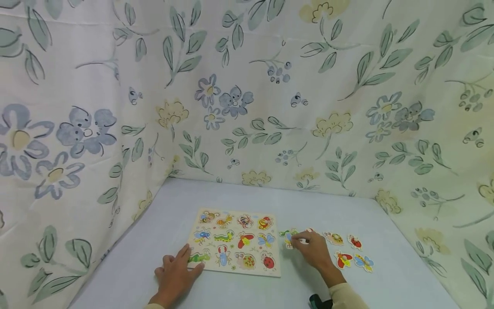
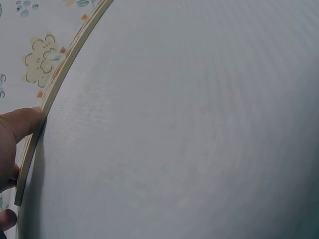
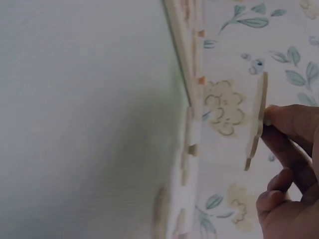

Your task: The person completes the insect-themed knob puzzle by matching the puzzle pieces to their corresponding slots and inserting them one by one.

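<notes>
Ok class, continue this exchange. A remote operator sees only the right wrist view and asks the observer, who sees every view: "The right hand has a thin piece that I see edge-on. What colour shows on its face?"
Observer: In the head view, the held piece shows blue on its face.
Operator: Where is the left hand?
Observer: The left hand touches the puzzle board at its near-left corner.
Operator: Which loose piece lies farthest back, right of the right hand: ladybird or blue-winged insect?
Observer: The ladybird piece; the blue-winged insect piece lies nearer the person.
</notes>
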Demonstrator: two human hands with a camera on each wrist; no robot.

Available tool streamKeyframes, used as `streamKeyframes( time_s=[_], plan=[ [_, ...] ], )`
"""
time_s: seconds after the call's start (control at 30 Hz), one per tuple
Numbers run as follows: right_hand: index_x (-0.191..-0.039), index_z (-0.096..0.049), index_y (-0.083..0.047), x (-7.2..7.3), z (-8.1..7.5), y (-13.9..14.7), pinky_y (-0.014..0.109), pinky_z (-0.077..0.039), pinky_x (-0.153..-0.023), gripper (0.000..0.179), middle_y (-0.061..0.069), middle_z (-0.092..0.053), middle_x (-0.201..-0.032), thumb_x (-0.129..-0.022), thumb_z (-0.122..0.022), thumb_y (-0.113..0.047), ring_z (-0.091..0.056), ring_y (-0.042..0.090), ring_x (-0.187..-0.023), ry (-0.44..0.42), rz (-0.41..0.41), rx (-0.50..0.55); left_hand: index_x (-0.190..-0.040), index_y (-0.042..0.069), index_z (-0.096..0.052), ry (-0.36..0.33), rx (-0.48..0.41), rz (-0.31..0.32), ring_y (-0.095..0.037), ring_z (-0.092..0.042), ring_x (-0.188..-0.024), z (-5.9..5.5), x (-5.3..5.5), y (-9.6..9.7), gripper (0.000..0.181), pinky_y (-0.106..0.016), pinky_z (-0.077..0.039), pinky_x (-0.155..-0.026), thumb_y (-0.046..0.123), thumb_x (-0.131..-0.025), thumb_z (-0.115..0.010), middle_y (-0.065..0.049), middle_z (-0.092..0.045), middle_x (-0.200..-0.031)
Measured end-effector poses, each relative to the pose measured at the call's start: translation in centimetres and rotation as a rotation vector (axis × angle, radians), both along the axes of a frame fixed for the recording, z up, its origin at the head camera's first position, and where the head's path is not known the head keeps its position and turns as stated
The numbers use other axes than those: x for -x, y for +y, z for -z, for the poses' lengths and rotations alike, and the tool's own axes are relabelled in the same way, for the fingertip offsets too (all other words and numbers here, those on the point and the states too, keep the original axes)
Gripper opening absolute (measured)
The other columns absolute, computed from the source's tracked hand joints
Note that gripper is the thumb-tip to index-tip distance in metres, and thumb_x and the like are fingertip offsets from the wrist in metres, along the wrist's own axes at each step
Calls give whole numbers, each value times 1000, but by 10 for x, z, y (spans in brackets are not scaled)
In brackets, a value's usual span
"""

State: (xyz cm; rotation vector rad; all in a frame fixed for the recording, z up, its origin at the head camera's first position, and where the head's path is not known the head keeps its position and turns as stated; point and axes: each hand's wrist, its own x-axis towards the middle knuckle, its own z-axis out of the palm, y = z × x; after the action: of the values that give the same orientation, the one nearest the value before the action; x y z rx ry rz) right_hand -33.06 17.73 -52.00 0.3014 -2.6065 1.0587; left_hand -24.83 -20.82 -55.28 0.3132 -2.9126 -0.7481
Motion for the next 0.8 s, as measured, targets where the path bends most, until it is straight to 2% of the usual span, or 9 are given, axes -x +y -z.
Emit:
streamKeyframes(
  time_s=[0.1,0.33,0.47,0.6,0.8],
  plan=[
    [-87,-78,-17,-4,-12,-2,43,-47,-81,8,-5,-71,-91,-81,-78,-12,-61,18,-91,59,-2,6,-137,-1,-51,0,0,1,-38,-38,-98,0,0,1,82,-54,-27,-73,51,-78,-75,-17,-44,-144],
    [-89,-78,-16,-10,-38,-9,43,-47,-74,10,-9,-69,-92,-81,-78,-10,-56,13,-87,228,-37,56,-137,-1,-51,-1,0,2,-37,-38,-97,1,1,1,82,-53,-27,-73,51,-78,-75,-16,-44,-144],
    [-90,-78,-16,-13,-52,-14,39,-46,-69,9,-11,-69,-94,-82,-78,-11,-54,12,-87,299,-66,80,-137,0,-51,-8,-1,2,-36,-38,-97,2,1,0,83,-53,-27,-73,52,-78,-75,-16,-43,-144],
    [-91,-78,-15,-15,-65,-18,36,-46,-71,9,-12,-69,-96,-83,-77,-11,-54,11,-89,337,-87,98,-137,0,-51,-10,-1,-3,-37,-38,-97,3,1,0,83,-53,-27,-73,52,-77,-75,-16,-43,-145],
    [-93,-78,-12,-19,-79,-26,43,-48,-77,10,-11,-69,-97,-83,-77,-9,-54,11,-93,361,-112,128,-136,-1,-52,-5,6,-5,-36,-38,-97,2,0,1,82,-52,-27,-72,52,-77,-75,-16,-44,-144]
  ],
)
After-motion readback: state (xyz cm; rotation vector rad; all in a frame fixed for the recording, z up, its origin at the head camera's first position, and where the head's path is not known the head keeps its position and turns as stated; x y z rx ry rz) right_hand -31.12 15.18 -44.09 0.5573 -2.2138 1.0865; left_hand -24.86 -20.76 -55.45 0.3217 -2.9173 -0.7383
